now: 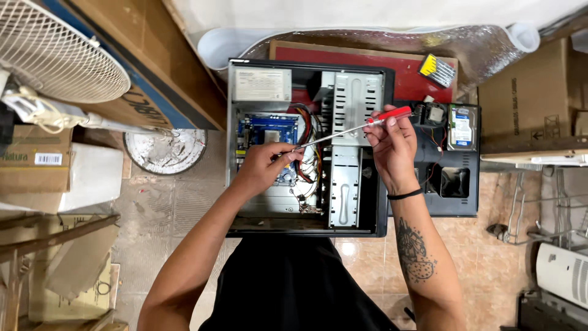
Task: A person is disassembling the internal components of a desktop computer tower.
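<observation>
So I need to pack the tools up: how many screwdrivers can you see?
1 loose: the red-handled screwdriver, held between the right hand and left hand over the open case. A yellow bit set behind may hold more.

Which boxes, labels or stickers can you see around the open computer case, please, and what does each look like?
Power supply label: case's top-left corner, pale grey rectangle.
Hard drive sticker: right of case, white and blue.
Cardboard box: far left, brown, small white barcode sticker.
Large carton: far right, plain brown.
</observation>
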